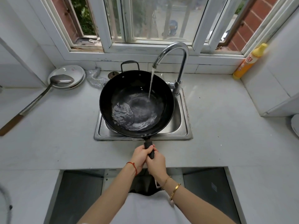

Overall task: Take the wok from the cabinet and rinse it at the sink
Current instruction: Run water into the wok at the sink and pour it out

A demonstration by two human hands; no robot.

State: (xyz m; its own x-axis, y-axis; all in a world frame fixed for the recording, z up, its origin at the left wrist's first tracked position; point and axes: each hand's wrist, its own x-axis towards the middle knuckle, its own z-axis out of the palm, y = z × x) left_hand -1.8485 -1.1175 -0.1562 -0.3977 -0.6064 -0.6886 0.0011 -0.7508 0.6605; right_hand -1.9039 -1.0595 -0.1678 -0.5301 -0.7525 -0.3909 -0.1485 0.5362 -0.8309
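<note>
A black wok (163, 97) hangs over the small steel sink (184, 126), covering most of the basin. Water pools and swirls in its bottom. A thin stream runs from the chrome faucet (182, 62) into the wok's right half. The wok's long dark handle (148, 145) points toward me over the counter's front strip. My left hand (140, 156) grips the handle from the left. My right hand (156, 164) grips it just behind, from the right. A loop handle sticks up at the wok's far rim.
Stacked white plates (77, 71) with a long metal ladle (61, 80) lie on the counter at the back left. A steel scrubber (95, 78) sits beside them. A yellow detergent bottle (249, 62) leans in the back right corner. Open cabinet doors show below the counter edge.
</note>
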